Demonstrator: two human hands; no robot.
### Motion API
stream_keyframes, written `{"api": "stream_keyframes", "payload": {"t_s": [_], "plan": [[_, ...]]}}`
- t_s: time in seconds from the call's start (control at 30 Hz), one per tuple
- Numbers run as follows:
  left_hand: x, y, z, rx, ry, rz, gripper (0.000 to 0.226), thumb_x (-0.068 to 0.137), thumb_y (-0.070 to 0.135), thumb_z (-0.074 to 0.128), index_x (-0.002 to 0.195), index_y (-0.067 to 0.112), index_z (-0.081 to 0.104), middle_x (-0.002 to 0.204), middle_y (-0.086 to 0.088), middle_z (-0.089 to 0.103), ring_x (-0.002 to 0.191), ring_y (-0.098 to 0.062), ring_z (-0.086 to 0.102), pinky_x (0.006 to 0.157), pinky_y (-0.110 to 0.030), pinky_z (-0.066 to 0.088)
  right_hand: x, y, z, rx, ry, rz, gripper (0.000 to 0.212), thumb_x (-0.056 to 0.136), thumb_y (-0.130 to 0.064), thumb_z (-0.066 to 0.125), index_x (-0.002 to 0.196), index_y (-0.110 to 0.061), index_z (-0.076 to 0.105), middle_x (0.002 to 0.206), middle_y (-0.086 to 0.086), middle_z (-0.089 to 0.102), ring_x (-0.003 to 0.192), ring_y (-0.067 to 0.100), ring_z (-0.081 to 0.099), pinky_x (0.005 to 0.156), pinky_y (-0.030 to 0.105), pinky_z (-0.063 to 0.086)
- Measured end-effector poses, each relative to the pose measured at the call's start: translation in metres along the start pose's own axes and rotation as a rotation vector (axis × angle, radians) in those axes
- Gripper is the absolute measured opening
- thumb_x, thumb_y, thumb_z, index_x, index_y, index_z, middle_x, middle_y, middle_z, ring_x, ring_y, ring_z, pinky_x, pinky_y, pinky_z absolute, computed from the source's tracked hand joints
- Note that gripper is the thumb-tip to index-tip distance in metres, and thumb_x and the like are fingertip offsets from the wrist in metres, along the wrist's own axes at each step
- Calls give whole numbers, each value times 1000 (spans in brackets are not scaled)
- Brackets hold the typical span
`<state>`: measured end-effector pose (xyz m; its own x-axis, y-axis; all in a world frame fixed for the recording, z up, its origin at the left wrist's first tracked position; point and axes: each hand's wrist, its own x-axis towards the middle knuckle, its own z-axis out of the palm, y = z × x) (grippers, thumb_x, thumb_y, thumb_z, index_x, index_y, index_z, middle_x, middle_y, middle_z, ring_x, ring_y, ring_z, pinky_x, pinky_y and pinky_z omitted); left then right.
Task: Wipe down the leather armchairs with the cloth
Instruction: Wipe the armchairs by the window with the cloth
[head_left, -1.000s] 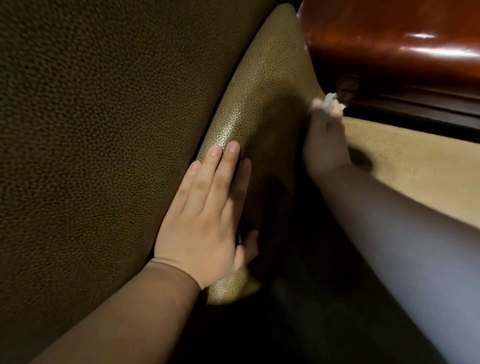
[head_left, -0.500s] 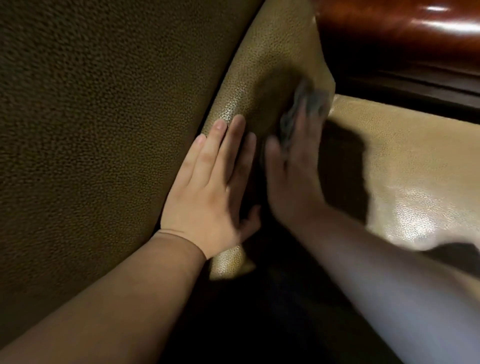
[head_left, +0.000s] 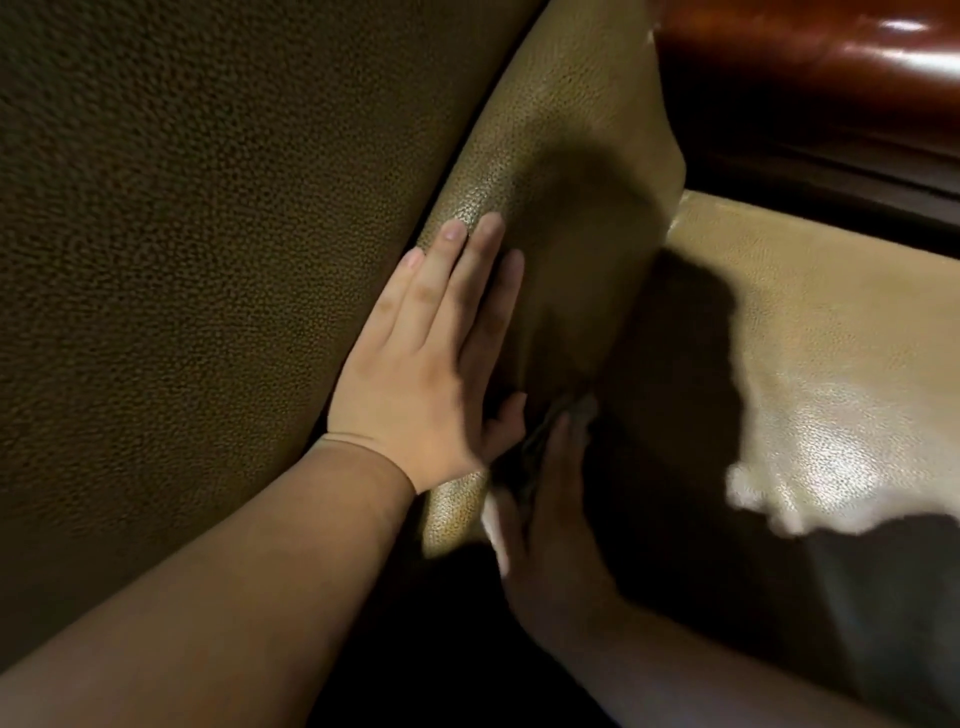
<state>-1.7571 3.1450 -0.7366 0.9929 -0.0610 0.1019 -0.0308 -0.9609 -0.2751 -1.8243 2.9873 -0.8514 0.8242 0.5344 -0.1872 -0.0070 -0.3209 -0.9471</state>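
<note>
Cloth: a small dark, blurred bunch, only partly visible, pressed under the right hand against the lower part of the inner leather panel, close to the crease where that panel meets the seat.
Right hand: in deep shadow and motion-blurred; fingers lie extended over the cloth, pushing it against the leather. Whether any finger curls round the cloth I cannot tell.
Left hand: open and flat, 4 fingers straight and together, thumb spread toward the right hand; it presses on the rounded leather edge, holding nothing.
Armchair: pebbled olive-tan leather; a large dark panel fills the left, a lighter seat cushion gleams at the right.
Wooden trim: glossy red-brown, at the top right, well apart from both hands.
Risk 1: the cloth looks bunched, so it may slip from under flat fingers and leave bare skin smearing the leather.
Risk 2: the crease lies in shadow; dirt there could easily be missed.
Risk 3: the bracing left hand may leave prints on leather judged already wiped.
</note>
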Motion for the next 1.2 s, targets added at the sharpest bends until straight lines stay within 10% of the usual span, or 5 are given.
{"api": "stream_keyframes", "payload": {"t_s": [0.37,0.5,0.63,0.9,1.2], "plan": [[-4,0,-1,34,-38,3,96,88,57,53,164,4,30,171,-21,23,159,-40,21,130,-46,11,47,-18,-26,129,37,355,74,108,-46,37,167,-13,7,168,19,27,153,30,33,118,25,29],[-2,3,-12,55,-147,-4,99,88,59,54,166,6,22,174,-20,15,161,-39,14,132,-47,9,53,-43,-97,-46,-97,314,45,111,-43,38,148,-20,47,127,-1,64,120,17,59,90,20,36],[5,24,-45,-31,-299,-165,96,88,54,60,167,14,22,176,-13,8,162,-33,7,132,-47,8,50,-84,-154,-208,-224,260,23,108,-52,41,111,-34,54,87,-23,50,76,-4,47,62,16,35],[-3,103,-173,-369,-1032,-373,73,77,65,50,141,30,55,136,-1,65,132,-29,58,109,-39,47,9,-141,-268,-536,-398,306,38,106,-56,41,118,-25,58,110,1,65,99,22,64,86,38,56],[8,176,-327,-629,-920,-708,62,104,55,52,160,31,38,143,0,64,131,-22,61,108,-36,50,-60,-226,-391,-763,-577,226,44,107,-57,37,133,-26,55,122,2,64,105,23,62,88,35,52]]}}
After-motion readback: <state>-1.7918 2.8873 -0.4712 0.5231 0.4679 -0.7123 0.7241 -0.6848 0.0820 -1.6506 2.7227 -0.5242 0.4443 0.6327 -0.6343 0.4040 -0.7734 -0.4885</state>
